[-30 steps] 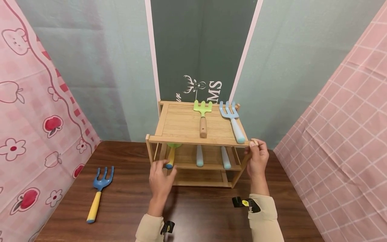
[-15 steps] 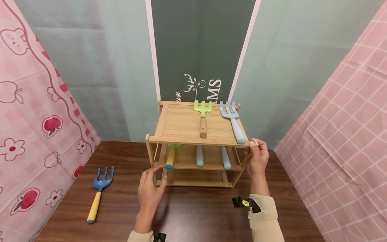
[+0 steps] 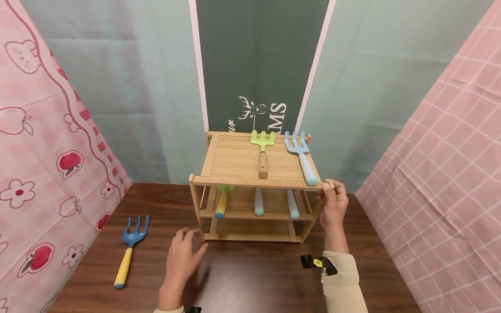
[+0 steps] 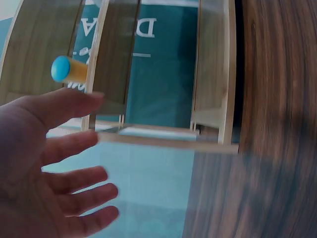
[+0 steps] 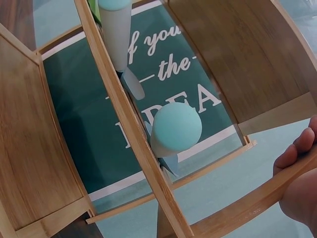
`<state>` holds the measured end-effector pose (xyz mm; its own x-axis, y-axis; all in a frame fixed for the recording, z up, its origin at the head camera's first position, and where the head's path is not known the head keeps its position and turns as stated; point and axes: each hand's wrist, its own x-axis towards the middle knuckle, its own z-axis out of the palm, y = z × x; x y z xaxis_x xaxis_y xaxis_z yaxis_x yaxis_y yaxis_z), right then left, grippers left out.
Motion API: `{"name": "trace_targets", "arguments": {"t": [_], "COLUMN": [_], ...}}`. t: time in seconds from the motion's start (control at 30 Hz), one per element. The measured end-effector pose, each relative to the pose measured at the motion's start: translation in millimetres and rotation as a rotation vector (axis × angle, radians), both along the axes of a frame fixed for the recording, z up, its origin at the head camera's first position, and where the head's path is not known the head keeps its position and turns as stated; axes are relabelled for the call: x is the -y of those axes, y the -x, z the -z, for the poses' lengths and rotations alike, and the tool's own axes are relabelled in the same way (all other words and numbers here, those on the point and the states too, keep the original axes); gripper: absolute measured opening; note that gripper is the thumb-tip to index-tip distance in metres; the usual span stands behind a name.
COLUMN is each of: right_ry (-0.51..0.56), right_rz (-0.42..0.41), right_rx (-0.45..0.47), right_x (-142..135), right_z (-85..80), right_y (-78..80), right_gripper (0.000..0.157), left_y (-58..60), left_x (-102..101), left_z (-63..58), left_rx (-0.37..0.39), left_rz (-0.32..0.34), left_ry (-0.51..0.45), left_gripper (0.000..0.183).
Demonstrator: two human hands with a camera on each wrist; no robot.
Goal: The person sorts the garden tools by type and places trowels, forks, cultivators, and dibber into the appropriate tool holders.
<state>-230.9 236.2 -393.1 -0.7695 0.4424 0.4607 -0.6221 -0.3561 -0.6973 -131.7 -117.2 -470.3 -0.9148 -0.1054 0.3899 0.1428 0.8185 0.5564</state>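
A three-tier wooden rack [image 3: 235, 180] stands on the table. My right hand [image 3: 333, 204] grips its front right upper corner; in the right wrist view fingers [image 5: 303, 144] curl round the post. My left hand [image 3: 182, 256] is in the air left of the rack's front left leg, fingers spread and holding nothing. On the top tier lie a green hand fork [image 3: 263, 152] with a wooden handle and a light blue hand fork [image 3: 301, 158]. The middle tier bears a yellow-handled tool [image 3: 221, 204] and two pale-handled tools [image 3: 258, 202], their heads mostly hidden.
A blue hand fork [image 3: 130, 250] with a yellow handle lies on the brown table [image 3: 258, 278] at the left. A green curtain hangs behind the rack [image 3: 156, 108]. Pink cloths [image 3: 434, 174] flank both sides.
My left hand has drawn back from the yellow-handled tool on the middle tier, moving left and toward me. The right hand keeps its grip on the rack corner.
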Motion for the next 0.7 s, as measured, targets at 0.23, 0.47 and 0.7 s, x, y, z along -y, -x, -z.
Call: {"name": "trace_targets", "arguments": {"t": [0.23,0.47,0.7], "right_ry": [-0.011,-0.001,0.009], "right_rz": [-0.001,-0.011,-0.011], "right_rx": [0.002,-0.016,-0.017], "right_x": [-1,0,0], "right_z": [0.1,0.4,0.9], "right_y": [0.0,0.9,1.6], "right_gripper": [0.008,0.007,0.007], "left_y": [-8.6,-10.7,-12.1], "left_x": [13,26,42], "left_z": [-2.6,-3.0,3.4], "left_rx": [0.281,0.407,0.473], "left_rz": [0.053,0.062,0.038], "left_ry": [0.095,0.087,0.107], "left_gripper": [0.050,0.051,0.052]}}
